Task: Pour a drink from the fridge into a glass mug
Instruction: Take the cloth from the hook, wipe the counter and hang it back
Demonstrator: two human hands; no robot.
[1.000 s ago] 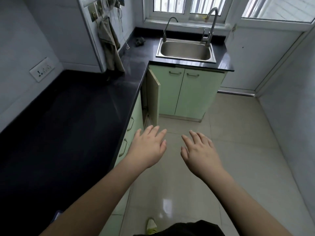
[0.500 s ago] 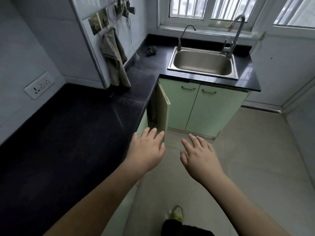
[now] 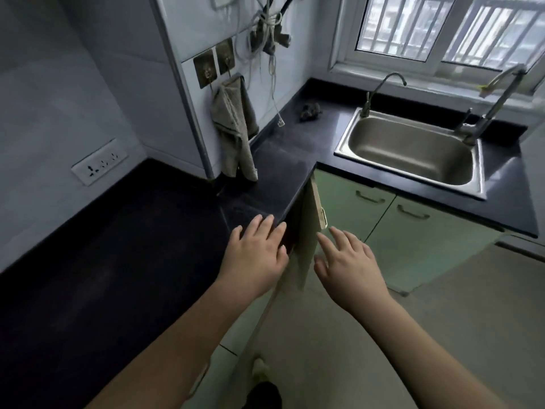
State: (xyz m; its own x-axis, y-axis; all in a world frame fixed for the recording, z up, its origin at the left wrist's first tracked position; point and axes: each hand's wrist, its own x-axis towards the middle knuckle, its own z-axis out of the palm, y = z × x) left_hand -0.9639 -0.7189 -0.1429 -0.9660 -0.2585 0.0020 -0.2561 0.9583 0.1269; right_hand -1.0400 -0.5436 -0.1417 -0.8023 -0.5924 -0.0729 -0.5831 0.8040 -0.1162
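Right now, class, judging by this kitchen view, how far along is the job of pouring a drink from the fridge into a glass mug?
Nothing looks done: no fridge, drink or mug is in view. In hand: the left hand and right hand are both open and empty, held out near the cupboard door standing ajar below the dark counter. Left: finding the mug, fetching the drink, and pouring.

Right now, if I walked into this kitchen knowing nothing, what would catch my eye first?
Probably the two bare hands stretched out in front, the left hand over the edge of the black countertop and the right hand just beyond the cabinet door that stands ajar at the corner. After that, the steel sink under the barred window at the back right, and a grey towel hanging from a wall hook.
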